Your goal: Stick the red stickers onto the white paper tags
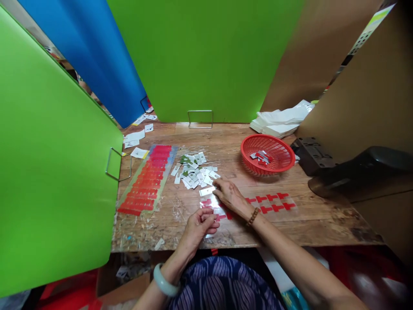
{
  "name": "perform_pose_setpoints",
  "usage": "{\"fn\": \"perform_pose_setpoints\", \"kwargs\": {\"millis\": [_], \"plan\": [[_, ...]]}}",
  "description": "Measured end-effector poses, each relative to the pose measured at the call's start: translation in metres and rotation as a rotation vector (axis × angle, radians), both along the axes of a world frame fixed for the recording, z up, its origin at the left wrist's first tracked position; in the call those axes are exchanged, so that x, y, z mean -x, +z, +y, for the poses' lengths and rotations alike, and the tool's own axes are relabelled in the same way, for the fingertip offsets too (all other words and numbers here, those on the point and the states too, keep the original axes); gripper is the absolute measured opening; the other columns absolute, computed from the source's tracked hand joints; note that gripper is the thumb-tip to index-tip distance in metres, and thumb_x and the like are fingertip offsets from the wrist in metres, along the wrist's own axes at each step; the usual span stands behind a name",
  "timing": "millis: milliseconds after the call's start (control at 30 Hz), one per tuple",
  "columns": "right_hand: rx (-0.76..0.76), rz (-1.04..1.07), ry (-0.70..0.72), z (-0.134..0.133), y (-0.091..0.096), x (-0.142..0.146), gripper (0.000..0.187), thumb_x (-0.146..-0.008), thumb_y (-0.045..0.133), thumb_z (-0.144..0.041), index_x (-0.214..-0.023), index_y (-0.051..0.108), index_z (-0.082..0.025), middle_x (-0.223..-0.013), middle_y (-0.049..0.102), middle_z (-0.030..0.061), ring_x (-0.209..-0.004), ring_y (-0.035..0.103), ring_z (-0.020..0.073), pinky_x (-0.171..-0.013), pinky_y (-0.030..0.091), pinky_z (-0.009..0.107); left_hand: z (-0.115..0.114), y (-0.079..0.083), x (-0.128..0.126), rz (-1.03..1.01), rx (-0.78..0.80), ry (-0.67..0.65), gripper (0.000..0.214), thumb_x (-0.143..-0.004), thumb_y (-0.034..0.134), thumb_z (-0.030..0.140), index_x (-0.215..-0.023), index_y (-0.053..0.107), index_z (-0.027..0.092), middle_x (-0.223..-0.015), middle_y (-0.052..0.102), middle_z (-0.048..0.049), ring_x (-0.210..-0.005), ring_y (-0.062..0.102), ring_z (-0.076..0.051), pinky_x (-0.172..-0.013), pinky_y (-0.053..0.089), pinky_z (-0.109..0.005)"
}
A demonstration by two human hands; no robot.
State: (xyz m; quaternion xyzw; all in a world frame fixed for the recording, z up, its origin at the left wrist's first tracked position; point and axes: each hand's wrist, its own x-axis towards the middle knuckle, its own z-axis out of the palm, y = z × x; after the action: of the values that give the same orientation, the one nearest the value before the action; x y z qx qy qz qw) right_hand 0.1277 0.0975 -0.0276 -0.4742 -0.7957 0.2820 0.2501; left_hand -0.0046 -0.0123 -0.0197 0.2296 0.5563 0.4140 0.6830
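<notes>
My right hand [229, 196] reaches forward over a clear strip of red T-shaped stickers [271, 201] and touches the near edge of a pile of small silver tags [193, 171]; its fingers are curled on one silver tag [207, 190]. Closer to me, my left hand [200, 224] rests on the wooden table [180, 232] with fingers pinched together on a small piece I cannot make out. A pale bangle sits on the left wrist, a bead bracelet on the right.
A sheet of red stickers [146, 181] lies left of the pile. A red basket [267, 154] with a few pieces stands at right, white bags [280, 120] behind it, a black device [322, 159] beside it. Green and blue partitions [206, 60] wall the table.
</notes>
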Motion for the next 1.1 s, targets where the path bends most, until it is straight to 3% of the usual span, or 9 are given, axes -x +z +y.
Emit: {"fn": "perform_pose_setpoints", "kwargs": {"millis": [367,600,733,967,1100], "plan": [[0.094,0.08,0.047,0.016,-0.007,-0.005,0.008,-0.075,0.047,-0.014,-0.069,0.053,-0.015,-0.066,0.055,-0.0007,-0.062,0.048,0.011,-0.057,0.035,0.02,-0.003,0.002,0.006,0.026,0.029,-0.042,0.047,-0.066,0.07,0.036,-0.102,0.05,0.012,-0.087,0.065,-0.009,-0.062,0.066,-0.013,-0.055,0.051,-0.022],[0.051,0.049,0.037,0.013,0.002,-0.004,0.01,-0.078,0.044,-0.013,-0.08,0.054,-0.015,-0.073,0.056,0.0016,-0.068,0.048,0.0128,-0.062,0.034,0.022,-0.001,0.002,0.004,0.06,0.018,-0.045,0.054,-0.065,0.07,0.038,-0.107,0.046,0.013,-0.085,0.064,-0.008,-0.061,0.066,-0.014,-0.055,0.051,-0.022],[0.053,0.002,0.075,0.014,0.011,0.004,0.01,-0.07,0.055,-0.012,-0.079,0.057,-0.016,-0.077,0.057,0.0038,-0.071,0.047,0.0145,-0.062,0.032,0.023,-0.005,0.002,0.002,0.073,0.011,-0.046,0.057,-0.066,0.07,0.038,-0.111,0.045,0.014,-0.084,0.064,-0.0069,-0.061,0.065,-0.013,-0.055,0.05,-0.022],[0.163,0.023,0.14,0.023,0.008,0.004,0.013,-0.059,0.057,-0.005,-0.06,0.053,-0.016,-0.06,0.054,-0.0018,-0.058,0.045,0.0108,-0.054,0.03,0.02,-0.014,0.004,0.0,0.082,0.053,-0.11,0.061,-0.064,0.071,0.038,-0.114,0.046,0.012,-0.087,0.064,-0.01,-0.06,0.066,-0.015,-0.054,0.051,-0.023],[0.215,0.138,0.112,0.029,0.006,-0.001,0.006,-0.064,0.057,-0.012,-0.061,0.052,-0.016,-0.058,0.053,-0.0035,-0.055,0.046,0.0094,-0.052,0.032,0.019,-0.013,0.004,-0.001,0.067,0.049,-0.122,0.059,-0.067,0.069,0.037,-0.113,0.045,0.011,-0.088,0.064,-0.0107,-0.06,0.066,-0.015,-0.055,0.052,-0.023]]}}
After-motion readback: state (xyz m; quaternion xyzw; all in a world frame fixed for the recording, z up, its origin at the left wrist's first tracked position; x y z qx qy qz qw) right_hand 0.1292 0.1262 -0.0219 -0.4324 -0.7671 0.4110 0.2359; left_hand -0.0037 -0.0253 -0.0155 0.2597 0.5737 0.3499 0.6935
